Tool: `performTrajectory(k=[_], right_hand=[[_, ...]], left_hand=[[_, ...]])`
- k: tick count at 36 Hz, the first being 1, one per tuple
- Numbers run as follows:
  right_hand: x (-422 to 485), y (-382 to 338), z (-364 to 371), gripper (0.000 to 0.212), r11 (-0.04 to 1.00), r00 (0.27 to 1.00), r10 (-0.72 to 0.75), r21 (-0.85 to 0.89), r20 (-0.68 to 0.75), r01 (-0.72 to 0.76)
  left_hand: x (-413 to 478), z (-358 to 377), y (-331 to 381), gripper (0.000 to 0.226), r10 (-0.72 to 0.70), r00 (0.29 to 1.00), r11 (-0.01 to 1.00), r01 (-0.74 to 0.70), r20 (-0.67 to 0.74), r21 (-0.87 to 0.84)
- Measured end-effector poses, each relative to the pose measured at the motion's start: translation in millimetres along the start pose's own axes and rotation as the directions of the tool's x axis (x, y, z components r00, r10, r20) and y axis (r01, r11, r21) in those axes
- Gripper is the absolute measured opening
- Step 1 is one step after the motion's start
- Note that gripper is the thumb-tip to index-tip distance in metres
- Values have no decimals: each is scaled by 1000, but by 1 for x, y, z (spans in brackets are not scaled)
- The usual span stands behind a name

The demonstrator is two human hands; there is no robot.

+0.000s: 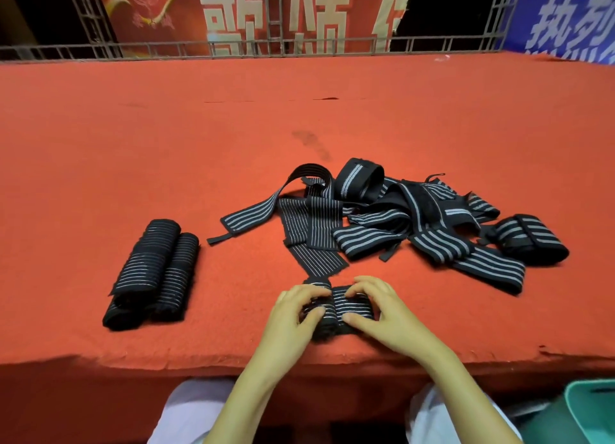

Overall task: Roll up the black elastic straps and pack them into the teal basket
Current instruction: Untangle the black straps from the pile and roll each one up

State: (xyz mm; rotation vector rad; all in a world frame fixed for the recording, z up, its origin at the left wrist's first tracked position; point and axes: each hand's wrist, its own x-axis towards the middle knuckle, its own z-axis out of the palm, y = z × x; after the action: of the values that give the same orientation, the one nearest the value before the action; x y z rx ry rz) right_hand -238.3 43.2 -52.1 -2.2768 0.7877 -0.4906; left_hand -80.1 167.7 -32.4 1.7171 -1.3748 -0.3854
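Near the front edge of the red felt table (133, 144), both hands grip one partly rolled black strap with thin white stripes (346, 305). My left hand (296, 314) curls round its left end and my right hand (382, 310) round its right end. The strap's loose tail (316, 254) runs away from me toward a tangled pile of unrolled striped straps (399, 217). Two rolled straps (156, 274) lie side by side at the left. A corner of the teal basket (589, 407) shows at the bottom right, below the table's level.
A metal truss railing (233, 46) runs along the far edge of the table, with red and blue banners behind it. My knees in pale trousers (193, 407) are under the front edge.
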Motion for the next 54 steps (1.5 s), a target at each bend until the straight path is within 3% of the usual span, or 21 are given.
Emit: performTrajectory(k=[5, 9, 16, 21, 25, 27, 31, 35, 37, 42, 47, 49, 54], right_hand=[[1, 5, 0, 33, 983, 977, 145, -88, -155, -160], [0, 6, 5, 30, 961, 954, 229, -110, -192, -253], [2, 1, 4, 25, 948, 938, 290, -78, -191, -309], [-1, 1, -2, 25, 953, 936, 299, 7, -188, -303], [-1, 5, -13, 19, 953, 943, 300, 85, -142, -291], [-3, 8, -19, 19, 957, 948, 283, 105, -145, -270], [-7, 7, -30, 25, 953, 942, 283, 164, -180, -255], [-5, 9, -36, 16, 953, 944, 284, 155, -168, -260], [-5, 8, -38, 11, 956, 956, 281, 117, -88, -270], [0, 3, -39, 35, 957, 961, 276, 88, 28, -277], [5, -10, -31, 44, 919, 986, 169, 362, -4, -156], [7, -19, -24, 53, 900, 997, 63, 434, -36, -41], [11, -31, 4, 60, 934, 985, -129, 320, -115, 160]], left_hand=[[0, 3, -1, 39, -119, 990, 985, 107, -81, -137], [0, 12, -6, 37, -253, 965, 954, 236, -74, -185], [2, 20, -4, 35, -269, 954, 956, 248, -133, -159], [6, 29, 4, 38, -177, 962, 983, 181, -206, 0], [12, 37, 16, 41, -53, 985, 989, 75, -166, 129], [17, 41, 23, 42, -29, 994, 994, 40, -110, 100], [26, 45, 34, 17, 41, 999, 999, -40, 34, -15], [29, 49, 32, 30, -94, 995, 979, 85, -38, -187], [30, 50, 29, 37, -188, 982, 967, 181, -23, -181], [31, 48, 23, 49, -283, 955, 944, 294, 89, -147], [24, 39, 17, 57, -140, 990, 946, 124, -31, -301], [21, 34, 10, 60, -28, 994, 974, 3, -105, -227], [12, 18, -12, 56, 154, 976, 987, -159, -155, -18]])
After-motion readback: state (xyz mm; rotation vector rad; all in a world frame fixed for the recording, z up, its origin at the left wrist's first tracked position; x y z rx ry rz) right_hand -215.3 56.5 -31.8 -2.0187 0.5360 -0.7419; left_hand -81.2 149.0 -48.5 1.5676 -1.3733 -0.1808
